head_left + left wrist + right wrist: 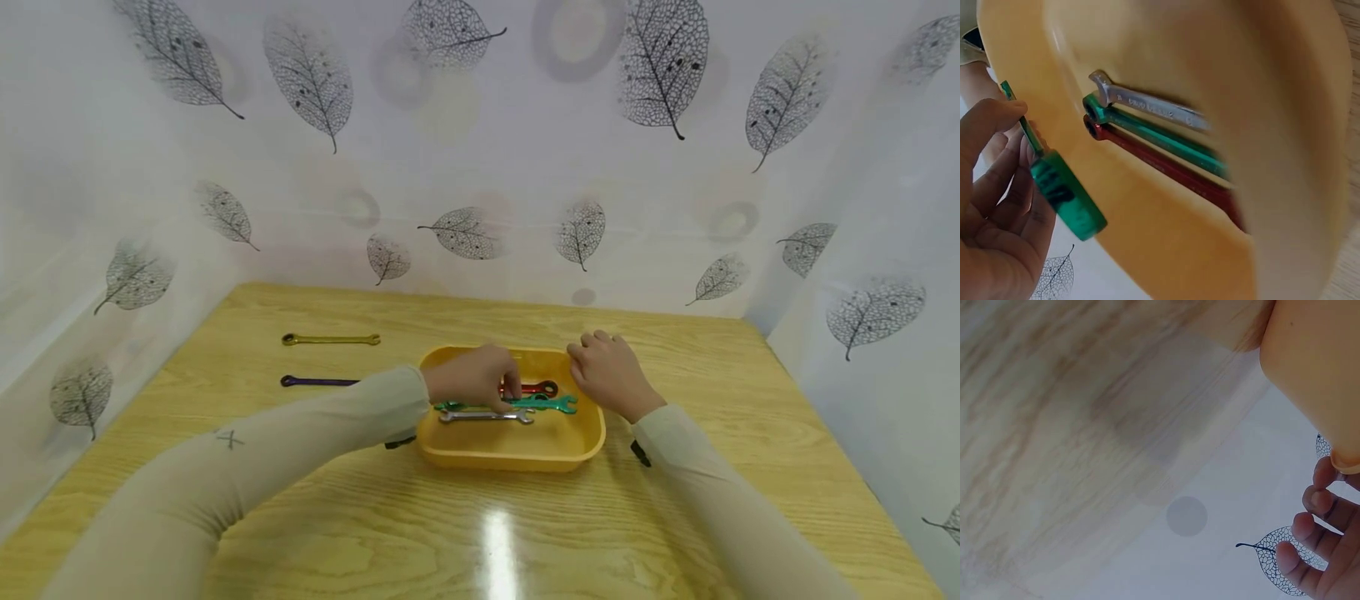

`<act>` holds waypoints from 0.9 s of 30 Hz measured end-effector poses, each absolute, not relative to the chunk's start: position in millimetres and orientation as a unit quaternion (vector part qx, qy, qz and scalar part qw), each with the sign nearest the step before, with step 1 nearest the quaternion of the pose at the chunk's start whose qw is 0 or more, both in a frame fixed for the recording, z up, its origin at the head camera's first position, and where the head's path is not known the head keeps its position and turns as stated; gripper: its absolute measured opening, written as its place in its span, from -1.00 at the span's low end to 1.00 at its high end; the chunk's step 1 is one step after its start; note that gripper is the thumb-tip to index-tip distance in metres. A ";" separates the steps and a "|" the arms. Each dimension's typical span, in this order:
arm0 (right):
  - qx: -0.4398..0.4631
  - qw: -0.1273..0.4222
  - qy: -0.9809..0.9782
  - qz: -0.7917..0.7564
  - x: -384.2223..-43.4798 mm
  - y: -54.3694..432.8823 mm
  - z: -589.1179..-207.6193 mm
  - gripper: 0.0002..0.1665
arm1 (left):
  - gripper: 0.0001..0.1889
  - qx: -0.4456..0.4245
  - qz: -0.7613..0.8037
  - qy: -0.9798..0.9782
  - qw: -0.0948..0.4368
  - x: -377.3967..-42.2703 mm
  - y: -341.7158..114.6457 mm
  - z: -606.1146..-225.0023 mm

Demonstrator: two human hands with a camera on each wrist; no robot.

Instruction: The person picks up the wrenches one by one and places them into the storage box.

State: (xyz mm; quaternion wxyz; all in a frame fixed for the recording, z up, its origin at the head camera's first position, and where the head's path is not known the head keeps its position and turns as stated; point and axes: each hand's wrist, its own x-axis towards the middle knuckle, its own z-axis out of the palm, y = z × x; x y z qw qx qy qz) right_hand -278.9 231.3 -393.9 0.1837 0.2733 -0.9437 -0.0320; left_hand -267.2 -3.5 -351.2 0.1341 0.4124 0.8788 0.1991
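Observation:
My left hand (480, 375) reaches over a yellow plastic bin (510, 459) and pinches a green wrench (1067, 199) between thumb and fingers. In the left wrist view its ring end tips down toward the bin. Below it, a silver wrench (1154, 107), a second green wrench (1160, 139) and a red wrench (1163, 167) lie side by side on the bin floor. At the bin's far right corner, my right hand (611, 372) grips the rim, fingers curled over it; the right wrist view has those fingertips (1324, 472) at the rim's outer side.
Left of the bin on the wooden table (360, 533) lie a gold wrench (332, 340) and a purple wrench (318, 382), the latter partly behind the left sleeve (300, 442). A leaf-patterned cloth (487, 167) hangs behind the table and along both sides.

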 end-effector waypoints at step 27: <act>0.269 0.165 -0.948 -0.037 -278.1 231.3 -393.2 -0.85 | -0.91 0.408 0.163 0.882 0.173 -267.4 10.3 -369.7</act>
